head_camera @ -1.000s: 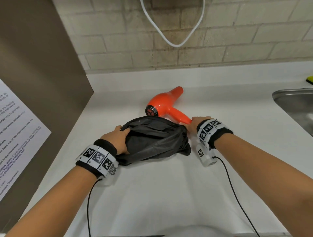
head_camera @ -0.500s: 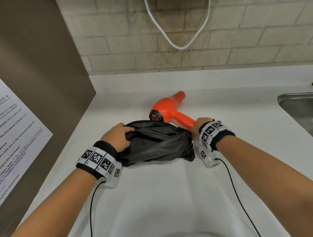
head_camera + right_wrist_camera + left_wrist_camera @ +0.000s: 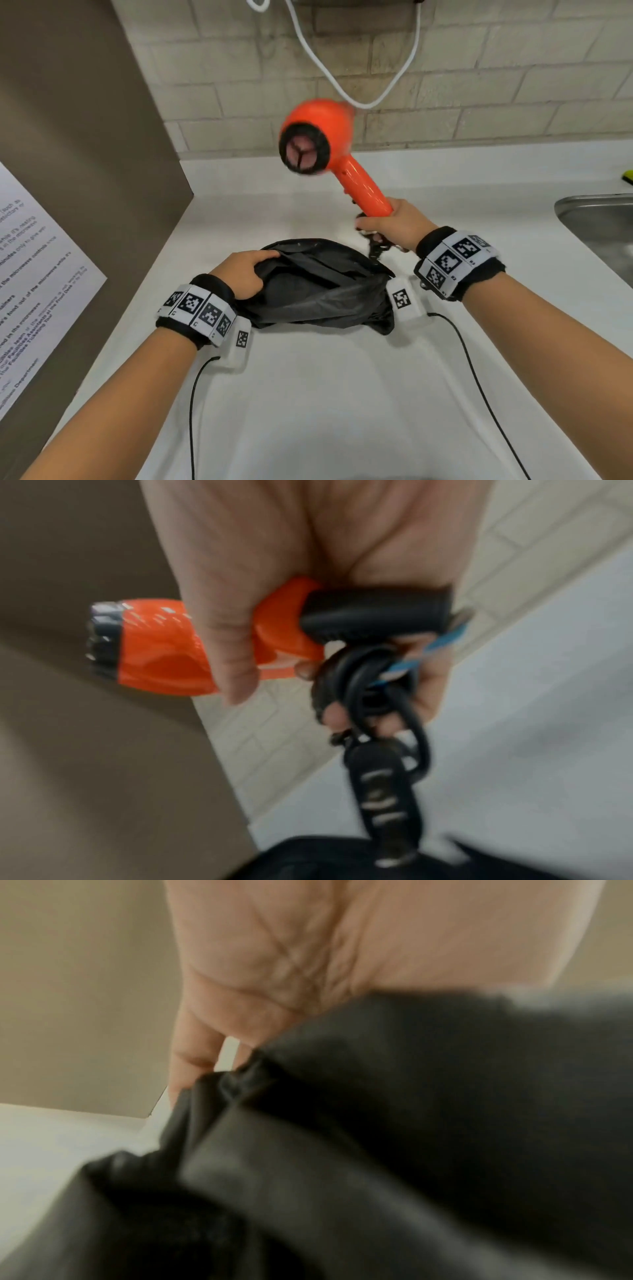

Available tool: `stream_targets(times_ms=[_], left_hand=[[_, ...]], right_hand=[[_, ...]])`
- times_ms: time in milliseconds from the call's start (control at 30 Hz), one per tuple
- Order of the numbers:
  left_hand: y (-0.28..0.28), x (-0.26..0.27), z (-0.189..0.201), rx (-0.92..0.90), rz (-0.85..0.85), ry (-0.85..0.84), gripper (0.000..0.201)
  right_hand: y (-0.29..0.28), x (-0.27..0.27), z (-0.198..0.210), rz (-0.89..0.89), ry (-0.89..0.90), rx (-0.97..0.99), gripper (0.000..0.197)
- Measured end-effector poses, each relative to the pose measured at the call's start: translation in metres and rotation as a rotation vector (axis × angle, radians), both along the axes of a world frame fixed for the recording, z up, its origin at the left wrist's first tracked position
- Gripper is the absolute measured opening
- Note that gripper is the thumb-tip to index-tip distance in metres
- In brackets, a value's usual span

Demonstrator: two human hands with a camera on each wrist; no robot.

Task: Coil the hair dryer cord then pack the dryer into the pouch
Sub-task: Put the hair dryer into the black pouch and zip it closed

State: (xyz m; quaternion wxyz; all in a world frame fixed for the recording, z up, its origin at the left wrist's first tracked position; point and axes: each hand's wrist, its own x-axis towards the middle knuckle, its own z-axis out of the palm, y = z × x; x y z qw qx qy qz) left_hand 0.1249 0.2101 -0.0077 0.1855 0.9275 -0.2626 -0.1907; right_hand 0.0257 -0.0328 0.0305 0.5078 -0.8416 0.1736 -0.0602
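Observation:
My right hand (image 3: 388, 224) grips the handle end of the orange hair dryer (image 3: 320, 137) and holds it in the air above the counter, its black rear grille facing me. The coiled black cord (image 3: 369, 685) is bunched in the same hand (image 3: 240, 615), with the plug (image 3: 387, 799) dangling below. The black pouch (image 3: 318, 291) lies on the white counter (image 3: 325, 394) under the dryer. At the pouch's left edge, my left hand (image 3: 245, 275) pinches the rim of its mouth (image 3: 240, 1080) and holds it up.
A brown panel (image 3: 85, 154) with a printed notice (image 3: 30, 291) stands along the left. A brick wall (image 3: 479, 85) with a hanging white cable (image 3: 363, 99) runs behind. A steel sink (image 3: 599, 233) lies at the right edge.
My right hand has lifted the dryer off the counter and swung its head up and toward me. The left hand stays on the pouch's rim.

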Motion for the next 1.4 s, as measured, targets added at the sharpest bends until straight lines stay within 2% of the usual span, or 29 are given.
stream_targets(times_ms=[67, 200, 300, 367, 433, 567, 633, 733, 867, 933, 1067, 1133, 1233, 1300, 1400], left_hand=[[-0.004, 0.001, 0.003, -0.006, -0.018, 0.011, 0.064], [-0.011, 0.002, 0.010, -0.057, -0.077, 0.085, 0.068], [-0.015, 0.000, 0.015, -0.158, -0.078, 0.163, 0.072], [-0.016, 0.001, 0.017, -0.208, -0.056, 0.169, 0.070], [-0.017, 0.003, 0.018, -0.259, -0.011, 0.150, 0.064], [-0.015, 0.012, 0.020, -0.353, 0.061, 0.150, 0.039], [-0.011, 0.016, 0.020, -0.414, 0.100, 0.190, 0.038], [-0.005, 0.023, 0.017, -0.479, 0.219, 0.261, 0.042], [-0.004, 0.024, 0.017, -0.507, 0.296, 0.327, 0.019], [-0.004, 0.024, 0.017, -0.529, 0.289, 0.343, 0.019], [-0.003, 0.025, 0.018, -0.588, 0.306, 0.305, 0.025], [-0.003, 0.024, 0.019, -0.608, 0.318, 0.267, 0.027], [-0.006, 0.022, 0.022, -0.607, 0.295, 0.247, 0.028], [-0.008, 0.021, 0.025, -0.595, 0.270, 0.233, 0.031], [-0.009, 0.026, 0.032, -0.540, 0.206, 0.193, 0.046]], right_hand=[[0.013, -0.002, 0.008, 0.136, -0.045, 0.119, 0.011], [0.026, 0.005, -0.002, 0.291, -0.005, 0.150, 0.036], [0.023, 0.005, -0.014, 0.327, 0.083, 0.116, 0.040], [0.020, 0.000, -0.020, 0.370, 0.156, 0.082, 0.036], [0.018, -0.004, -0.023, 0.396, 0.239, 0.044, 0.033], [0.015, -0.010, -0.024, 0.428, 0.403, -0.003, 0.027], [0.012, -0.012, -0.022, 0.479, 0.472, 0.006, 0.020], [0.006, -0.014, -0.024, 0.537, 0.529, 0.054, 0.019], [0.006, -0.015, -0.027, 0.637, 0.619, 0.080, 0.024], [0.005, -0.015, -0.030, 0.646, 0.636, 0.075, 0.023], [0.000, -0.016, -0.036, 0.526, 0.602, 0.195, 0.010], [-0.003, -0.016, -0.037, 0.478, 0.515, 0.259, 0.017], [-0.005, -0.016, -0.035, 0.449, 0.336, 0.172, 0.033], [-0.005, -0.016, -0.032, 0.403, 0.224, 0.098, 0.036], [-0.003, -0.018, -0.027, 0.369, 0.188, 0.054, 0.037]])
